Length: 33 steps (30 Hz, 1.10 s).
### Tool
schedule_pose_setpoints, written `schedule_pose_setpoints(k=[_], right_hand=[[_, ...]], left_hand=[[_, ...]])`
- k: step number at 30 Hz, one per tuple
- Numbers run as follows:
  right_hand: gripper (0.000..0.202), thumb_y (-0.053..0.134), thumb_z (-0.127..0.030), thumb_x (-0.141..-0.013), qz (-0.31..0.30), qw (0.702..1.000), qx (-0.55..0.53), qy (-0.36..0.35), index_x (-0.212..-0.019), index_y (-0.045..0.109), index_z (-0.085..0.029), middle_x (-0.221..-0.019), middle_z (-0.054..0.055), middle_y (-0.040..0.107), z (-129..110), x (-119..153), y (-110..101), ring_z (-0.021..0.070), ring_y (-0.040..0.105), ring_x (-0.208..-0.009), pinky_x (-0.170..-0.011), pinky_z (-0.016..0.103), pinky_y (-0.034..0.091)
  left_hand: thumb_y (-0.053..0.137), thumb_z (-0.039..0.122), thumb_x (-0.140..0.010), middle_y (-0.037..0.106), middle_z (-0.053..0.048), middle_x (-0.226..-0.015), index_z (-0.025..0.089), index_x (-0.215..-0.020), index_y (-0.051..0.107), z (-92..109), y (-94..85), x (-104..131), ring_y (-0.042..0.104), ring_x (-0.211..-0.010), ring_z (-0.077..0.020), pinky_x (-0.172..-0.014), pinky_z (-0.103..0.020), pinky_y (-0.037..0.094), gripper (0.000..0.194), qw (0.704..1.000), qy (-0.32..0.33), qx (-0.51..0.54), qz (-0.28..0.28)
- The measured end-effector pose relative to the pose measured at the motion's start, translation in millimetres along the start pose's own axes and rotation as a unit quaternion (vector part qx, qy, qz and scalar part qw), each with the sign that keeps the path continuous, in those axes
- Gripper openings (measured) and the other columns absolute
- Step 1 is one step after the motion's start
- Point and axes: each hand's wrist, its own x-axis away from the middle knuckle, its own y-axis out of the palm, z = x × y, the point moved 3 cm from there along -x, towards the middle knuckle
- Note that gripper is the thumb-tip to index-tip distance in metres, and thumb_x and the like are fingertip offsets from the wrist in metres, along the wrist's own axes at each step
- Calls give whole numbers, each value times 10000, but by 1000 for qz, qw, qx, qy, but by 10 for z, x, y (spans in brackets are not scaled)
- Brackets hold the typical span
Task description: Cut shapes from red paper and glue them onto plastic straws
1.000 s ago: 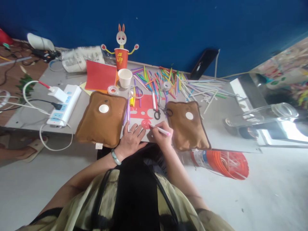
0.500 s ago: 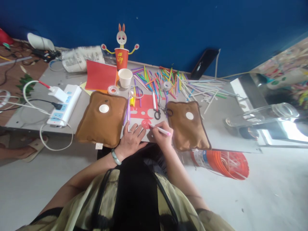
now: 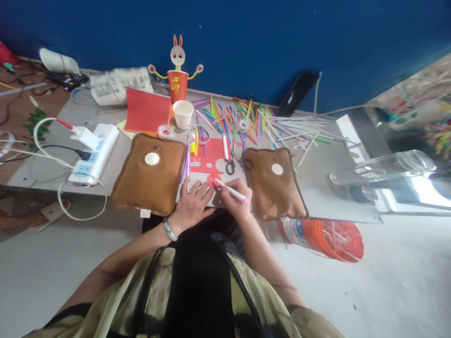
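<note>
Your right hand [image 3: 237,199] is closed around a slim white marker with a pink end [image 3: 234,191], gripped between thumb and fingers. Its tip is at the small round red paper piece [image 3: 212,180], which lies near the front edge of the grey table [image 3: 317,183], between your two hands. Whether the tip touches the paper, you cannot be told from this view.

Your left hand [image 3: 192,205] grasps nothing visible; it lies palm down with fingers spread, its fingertips beside the round piece. A pale green bangle [image 3: 169,230] is on that wrist.

Just beyond the piece you have a red paper sheet with cut-out holes [image 3: 215,150]. A white capped pen [image 3: 225,146] and dark-handled scissors [image 3: 230,168] lie over its right part.

A brown fabric cushion with a white disc [image 3: 150,180] sits left of the work, and a second brown cushion [image 3: 276,188] sits right of it.

Farther back are a white paper cup [image 3: 183,115], upright, and a red cup with a white rabbit figure [image 3: 177,84]. To their right you have a loose spread of multicoloured sticks [image 3: 229,119]. A white power strip with blue sockets [image 3: 94,155] is at the far left.
</note>
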Motion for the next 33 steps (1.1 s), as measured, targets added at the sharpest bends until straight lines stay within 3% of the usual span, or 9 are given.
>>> schedule_pose_setpoints(k=[5,33], right_hand=[[119,596,-321,-794,-36,999,7,5,-733,584,-219,-629,-11,671,-9,-28,32,131,595,-530,-541,235,456],[124,621,-305,-801,-39,999,-15,11,-727,598,-209,-602,-20,651,-9,-46,47,125,586,-531,-540,223,442]], left_hand=[[462,484,-959,597,-146,-1317,168,-1357,540,-1,-7,-3,494,-1247,-323,-1172,-615,212,514,1000,-1,3,0],[482,495,-950,583,-141,-1339,163,-1354,539,-2,7,-3,491,-1246,-324,-1177,-619,204,526,1000,4,-2,0]])
